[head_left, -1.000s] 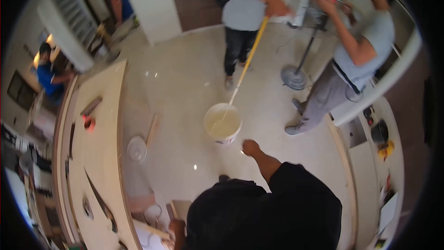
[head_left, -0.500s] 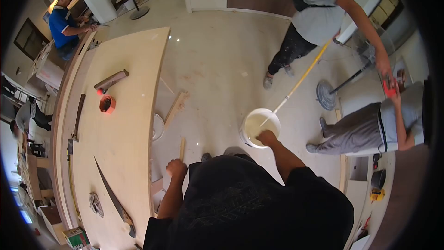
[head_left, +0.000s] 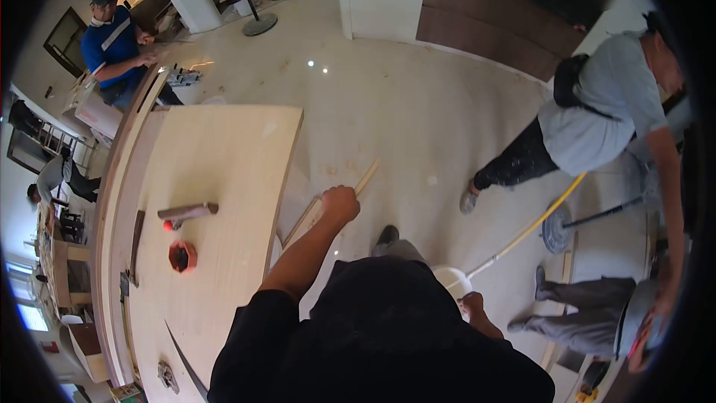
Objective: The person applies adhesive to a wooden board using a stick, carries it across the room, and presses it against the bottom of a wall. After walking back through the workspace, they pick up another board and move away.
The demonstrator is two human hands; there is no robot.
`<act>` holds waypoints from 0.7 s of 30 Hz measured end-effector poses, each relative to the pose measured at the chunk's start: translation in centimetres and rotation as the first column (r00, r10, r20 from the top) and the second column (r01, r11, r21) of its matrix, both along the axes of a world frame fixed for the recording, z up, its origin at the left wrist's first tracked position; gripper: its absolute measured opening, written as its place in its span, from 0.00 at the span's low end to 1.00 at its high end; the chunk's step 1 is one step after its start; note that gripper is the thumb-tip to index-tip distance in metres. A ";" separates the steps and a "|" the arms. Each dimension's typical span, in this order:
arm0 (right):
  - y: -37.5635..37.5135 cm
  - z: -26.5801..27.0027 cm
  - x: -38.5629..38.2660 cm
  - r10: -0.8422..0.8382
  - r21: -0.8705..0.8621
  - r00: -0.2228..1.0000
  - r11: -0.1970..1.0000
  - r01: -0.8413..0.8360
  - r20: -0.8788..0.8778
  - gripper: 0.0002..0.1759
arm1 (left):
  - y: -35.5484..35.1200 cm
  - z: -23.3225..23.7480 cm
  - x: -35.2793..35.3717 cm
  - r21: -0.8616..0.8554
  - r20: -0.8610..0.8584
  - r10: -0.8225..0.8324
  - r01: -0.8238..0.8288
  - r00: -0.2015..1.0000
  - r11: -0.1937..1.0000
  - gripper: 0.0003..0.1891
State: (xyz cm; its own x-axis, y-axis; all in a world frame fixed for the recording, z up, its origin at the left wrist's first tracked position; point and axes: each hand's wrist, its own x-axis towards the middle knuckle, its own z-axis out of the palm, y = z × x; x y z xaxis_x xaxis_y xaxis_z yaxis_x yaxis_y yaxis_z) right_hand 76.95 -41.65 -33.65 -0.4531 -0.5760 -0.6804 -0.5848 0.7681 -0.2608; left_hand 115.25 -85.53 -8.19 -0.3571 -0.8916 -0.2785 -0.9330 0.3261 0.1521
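Observation:
My left hand (head_left: 341, 204) is closed around a thin wooden stick (head_left: 368, 177), held over the floor just right of the workbench panel. At lower right, a white bucket (head_left: 453, 277) is partly hidden by my body. My right hand (head_left: 471, 304) is at its near rim, fingers curled against it. A long yellow and white pole (head_left: 522, 235) slants out of the bucket toward a co-worker in grey.
On the pale wooden panel (head_left: 246, 164) lie a hand plane (head_left: 188, 211), an orange pot (head_left: 182, 257), a hammer (head_left: 136, 246) and a saw (head_left: 183, 354). A fan stand (head_left: 557, 227) is at right. Several co-workers are around; one in blue (head_left: 112, 45) stands beyond the panel.
My left hand has lifted forward and right with the wooden stick. My view has shifted, so the bucket sits lower. The grey-shirted co-worker bends further down at right.

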 end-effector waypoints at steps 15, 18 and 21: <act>-66.8 9.2 -15.8 0.329 -0.509 0.862 0.704 -0.496 -0.386 0.18 | -42.2 5.4 -12.5 -0.086 -0.234 0.201 -0.226 0.951 0.970 0.13; -68.6 11.6 -16.8 0.516 -0.149 0.700 0.743 -0.653 -0.494 0.19 | -50.8 3.3 -12.1 -0.012 -0.186 0.278 -0.286 0.942 0.958 0.14; -66.8 5.0 -23.3 0.237 -0.159 0.969 0.961 -0.225 0.063 0.15 | -57.6 2.4 -10.9 0.109 -0.122 0.381 -0.369 0.917 0.923 0.15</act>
